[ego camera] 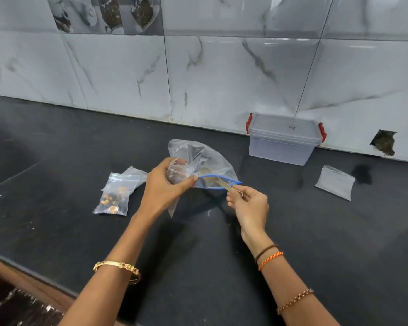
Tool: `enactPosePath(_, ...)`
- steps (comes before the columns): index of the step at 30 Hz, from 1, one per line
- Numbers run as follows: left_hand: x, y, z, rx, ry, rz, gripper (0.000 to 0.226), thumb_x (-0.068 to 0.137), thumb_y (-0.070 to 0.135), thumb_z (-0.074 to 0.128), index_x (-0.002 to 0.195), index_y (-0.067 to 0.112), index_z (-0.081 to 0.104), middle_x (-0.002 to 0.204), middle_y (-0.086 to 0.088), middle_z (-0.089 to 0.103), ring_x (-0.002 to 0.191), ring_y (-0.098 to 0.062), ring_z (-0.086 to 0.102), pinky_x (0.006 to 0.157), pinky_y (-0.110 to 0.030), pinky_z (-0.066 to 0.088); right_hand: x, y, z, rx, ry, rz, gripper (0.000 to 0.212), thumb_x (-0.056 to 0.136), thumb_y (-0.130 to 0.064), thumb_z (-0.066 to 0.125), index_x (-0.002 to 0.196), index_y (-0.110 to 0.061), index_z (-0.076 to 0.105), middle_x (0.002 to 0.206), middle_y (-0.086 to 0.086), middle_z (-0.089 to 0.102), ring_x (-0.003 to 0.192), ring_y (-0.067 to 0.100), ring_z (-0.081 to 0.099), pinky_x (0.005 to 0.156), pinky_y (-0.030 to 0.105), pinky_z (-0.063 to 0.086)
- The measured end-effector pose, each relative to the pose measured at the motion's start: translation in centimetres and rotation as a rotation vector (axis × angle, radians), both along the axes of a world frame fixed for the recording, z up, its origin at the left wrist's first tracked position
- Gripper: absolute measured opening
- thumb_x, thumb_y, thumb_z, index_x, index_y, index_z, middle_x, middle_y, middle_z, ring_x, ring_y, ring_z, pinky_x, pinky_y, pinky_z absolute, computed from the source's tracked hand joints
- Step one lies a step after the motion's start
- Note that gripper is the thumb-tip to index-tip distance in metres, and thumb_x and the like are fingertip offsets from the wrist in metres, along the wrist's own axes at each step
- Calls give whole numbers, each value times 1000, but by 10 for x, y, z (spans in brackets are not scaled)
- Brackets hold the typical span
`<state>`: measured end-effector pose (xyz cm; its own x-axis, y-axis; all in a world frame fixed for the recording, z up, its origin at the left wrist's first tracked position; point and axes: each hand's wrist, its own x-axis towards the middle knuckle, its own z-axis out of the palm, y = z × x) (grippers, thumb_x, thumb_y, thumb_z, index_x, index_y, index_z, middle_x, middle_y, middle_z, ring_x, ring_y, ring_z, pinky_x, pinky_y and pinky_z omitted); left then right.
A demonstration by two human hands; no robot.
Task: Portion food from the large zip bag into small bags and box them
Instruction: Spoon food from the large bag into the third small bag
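Both forearms reach forward from the lower edge, converging toward the middle. The left hand [166, 184] is raised, back toward the camera, fingers curled round a small bag [178, 171] and the big bag [205, 161], thumb stretched right along the blue zip edge. The right hand [249, 204] sits just right of it and slightly lower, fingers curled, thumb and forefinger pinching tongs [226, 185] whose tips point up-left into the big bag's mouth. Bangles ring both wrists.

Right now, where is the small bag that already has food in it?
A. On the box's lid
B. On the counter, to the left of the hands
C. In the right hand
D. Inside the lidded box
B: the filled small bag lies on the black counter, left of both hands.
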<state>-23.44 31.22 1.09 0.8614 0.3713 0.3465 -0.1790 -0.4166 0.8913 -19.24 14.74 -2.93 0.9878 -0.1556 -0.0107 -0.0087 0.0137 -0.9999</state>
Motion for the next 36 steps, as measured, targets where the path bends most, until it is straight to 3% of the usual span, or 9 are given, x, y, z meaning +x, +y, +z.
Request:
enactPosePath(3, 7, 13, -3, -83, 6, 16, 35, 61, 33, 71, 92, 21, 63, 87, 3, 67, 78, -13, 63, 76, -31, 53, 1, 8, -2, -459, -384, -98, 7, 80, -11, 69, 83, -10, 75, 69, 6, 72, 65, 21, 67, 67, 29, 51)
enactPosePath(6, 16, 22, 0, -174, 11, 7, 39, 61, 32, 70, 96, 16, 63, 88, -3, 68, 79, -15, 64, 75, -29, 52, 11, 19, -9, -834, -790, -145, 7, 74, -15, 66, 71, -13, 72, 59, 1, 67, 51, 18, 62, 53, 24, 46)
enactPosePath(9, 24, 26, 4, -175, 35, -43, 30, 63, 27, 73, 91, 20, 63, 83, 2, 68, 74, -9, 63, 74, -27, 51, 21, 31, -12, -995, -918, -144, 21, 79, -20, 50, 64, -13, 62, 50, 0, 57, 43, 17, 53, 51, 23, 40)
enactPosePath(11, 29, 27, 5, -159, 68, -99, 23, 70, 15, 77, 88, 21, 63, 81, 2, 68, 72, -6, 63, 75, -28, 51, 27, 40, -11, -1055, -887, -121, 11, 79, -19, 51, 69, -14, 49, 45, -1, 51, 37, 15, 49, 43, 21, 34)
enactPosePath(15, 42, 33, 10, -170, 43, -116, 24, 66, 21, 76, 87, 22, 64, 80, 3, 68, 73, -7, 64, 71, -26, 52, 40, 54, -11, -1191, -708, -15, 60, 50, -8, 88, 77, -13, 35, 37, -2, 46, 26, 10, 44, 27, 21, 24)
enactPosePath(20, 62, 39, 11, -224, 47, -38, 17, 76, 12, 72, 84, 24, 62, 83, 1, 68, 78, -13, 63, 76, -30, 51, 53, 57, -2, -1263, -607, -13, 69, 38, -6, 91, 75, -12, 33, 33, -1, 44, 22, 12, 43, 26, 22, 26)
enactPosePath(27, 90, 41, 0, -442, 249, -19, 6, 81, 19, 65, 84, 14, 63, 85, -9, 67, 77, -21, 63, 67, -31, 50, 67, 68, 6, -1339, -504, 137, 27, 79, -4, 67, 100, 0, 52, 72, 13, 67, 61, 28, 67, 55, 32, 51)
enactPosePath(32, 104, 37, -6, -535, 295, -70, 8, 81, 18, 63, 82, 11, 65, 70, -4, 69, 66, -18, 65, 63, -28, 51, 66, 70, 1, -1118, -383, 230, 17, 97, -13, 39, 110, -4, 44, 96, 14, 64, 89, 31, 61, 70, 32, 39)
enactPosePath(36, 110, 40, -11, -599, 259, -22, 11, 80, 17, 64, 84, 7, 65, 77, -11, 67, 70, -23, 65, 65, -32, 51, 69, 70, -4, -993, -315, 210, 11, 95, -12, 42, 101, -5, 47, 95, 15, 64, 90, 31, 59, 70, 32, 38)
